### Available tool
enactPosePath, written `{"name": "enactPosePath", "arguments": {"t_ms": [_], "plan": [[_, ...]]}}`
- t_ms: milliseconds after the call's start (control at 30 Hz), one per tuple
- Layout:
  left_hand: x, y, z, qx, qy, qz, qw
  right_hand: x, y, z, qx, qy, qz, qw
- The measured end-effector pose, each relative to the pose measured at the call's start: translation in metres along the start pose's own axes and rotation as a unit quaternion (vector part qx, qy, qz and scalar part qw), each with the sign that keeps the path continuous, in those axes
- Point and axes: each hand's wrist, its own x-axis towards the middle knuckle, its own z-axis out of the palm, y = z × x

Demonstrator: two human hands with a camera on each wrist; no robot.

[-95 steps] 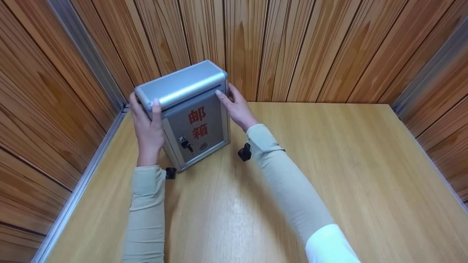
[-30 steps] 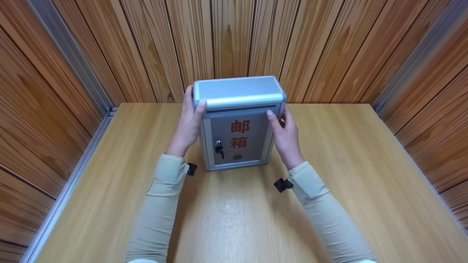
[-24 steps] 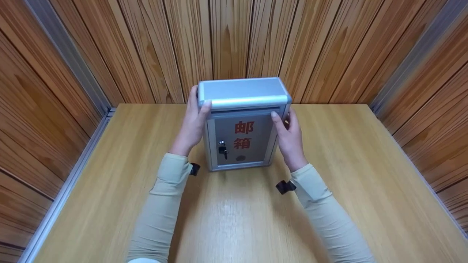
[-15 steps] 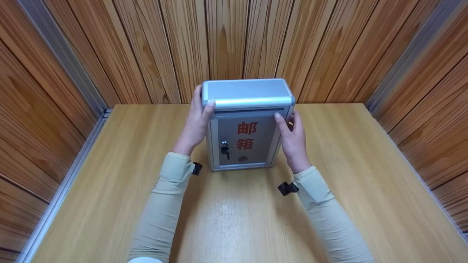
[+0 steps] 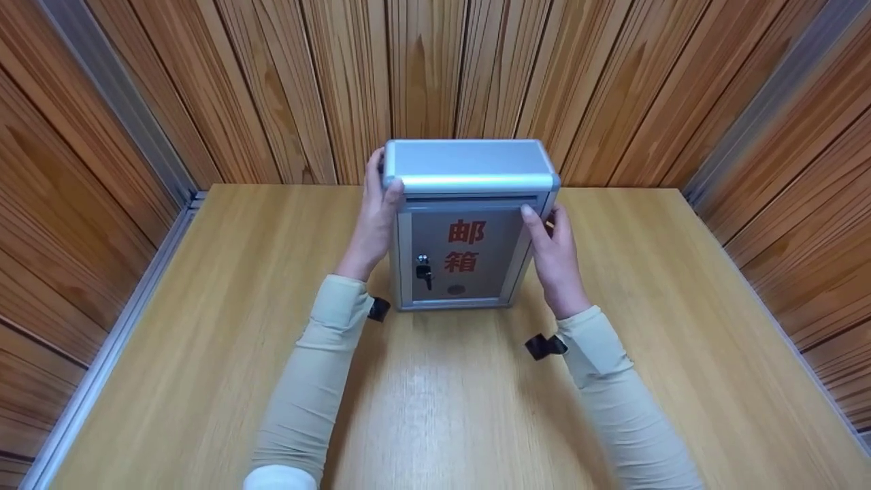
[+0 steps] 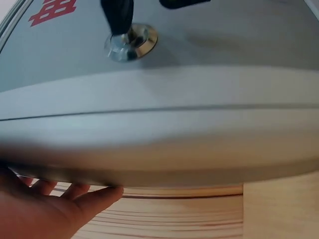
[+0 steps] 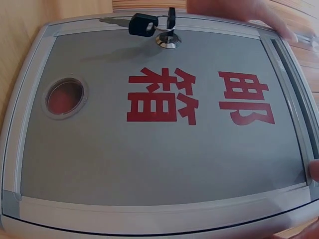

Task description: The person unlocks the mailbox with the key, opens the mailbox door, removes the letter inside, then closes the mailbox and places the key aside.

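Observation:
A silver metal mailbox with red characters stands upright on the wooden table, its front facing me. My left hand grips its upper left side, thumb at the front edge and fingers reaching round behind. On the opposite side, my right hand holds the box with the thumb on the front near the slot; its other fingers are partly hidden by the box. Keys with black heads hang from the lock in the right wrist view. Low on the door is a small round window.
The tabletop is light wood. A plank wall rises close behind the mailbox, with further plank walls at left and right. Metal rails run along the table's sides. Small black devices sit at both wrists.
Both hands have brought the mailbox from the back left to the middle and turned it to face front. Over the last second it shifts slightly right, with both grips kept.

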Motion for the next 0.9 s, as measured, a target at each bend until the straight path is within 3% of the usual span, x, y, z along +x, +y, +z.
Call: {"name": "enactPosePath", "arguments": {"t_ms": [167,300,567,900], "plan": [[0.001,-0.003,-0.001,-0.034,-0.004,0.005,0.9994,0.004,0.011,0.001,0.011,-0.017,-0.009,0.9998],[0.002,-0.004,0.000,-0.050,-0.012,-0.015,0.9986,0.009,0.021,0.002,0.009,-0.028,-0.017,0.9994],[0.008,-0.007,0.002,-0.078,0.002,-0.005,0.9969,0.011,0.035,0.008,0.010,-0.007,-0.043,0.9990],[0.021,0.012,-0.008,-0.061,-0.031,-0.004,0.9977,0.009,0.051,0.015,0.017,0.029,-0.043,0.9985]]}}
